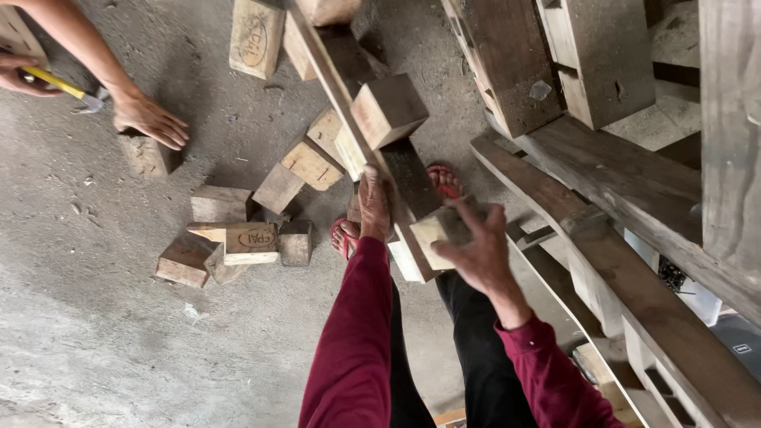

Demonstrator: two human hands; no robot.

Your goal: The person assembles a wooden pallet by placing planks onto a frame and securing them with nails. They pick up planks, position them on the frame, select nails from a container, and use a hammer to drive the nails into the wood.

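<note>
Right hand (476,250) grips a block (437,230) on the board (357,111); left hand (374,202) lies open, steadying it; one far block (388,109) seated, loose blocks (238,238) remain left.

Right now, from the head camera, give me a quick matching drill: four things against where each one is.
1 left hand
2 right hand
3 hammer
4 loose blocks

a on the concrete floor, left of the feet
b pressed on the long plank
c in another person's hand, top left
d gripping a pale wood block

1-b, 2-d, 3-c, 4-a
</note>
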